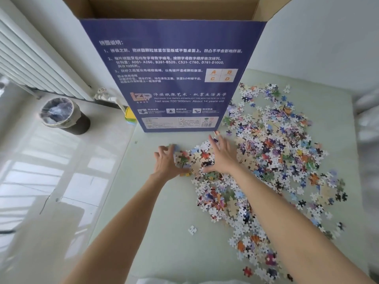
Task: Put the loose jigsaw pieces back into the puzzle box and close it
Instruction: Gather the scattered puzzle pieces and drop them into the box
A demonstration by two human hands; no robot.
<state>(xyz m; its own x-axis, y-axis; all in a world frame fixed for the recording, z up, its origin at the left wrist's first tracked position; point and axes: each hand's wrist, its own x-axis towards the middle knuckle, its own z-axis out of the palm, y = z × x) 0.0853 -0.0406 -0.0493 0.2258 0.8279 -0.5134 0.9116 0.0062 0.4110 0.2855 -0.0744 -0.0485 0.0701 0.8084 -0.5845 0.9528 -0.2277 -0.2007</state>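
Note:
A tall blue puzzle box (174, 74) stands upright at the back of the pale green surface, its top flaps open. Loose jigsaw pieces (274, 152) lie scattered in a wide spread to the right and front of the box. My left hand (167, 162) and my right hand (222, 155) rest on either side of a small heap of pieces (194, 158) just in front of the box, fingers spread and curved around it. One single white piece (192, 229) lies apart between my forearms.
A lined waste bin (61, 115) stands on the glossy floor to the left, with a white radiator (30, 64) behind it. A yellow and green object (130, 116) peeks out beside the box's left edge. White walls close off the back and right.

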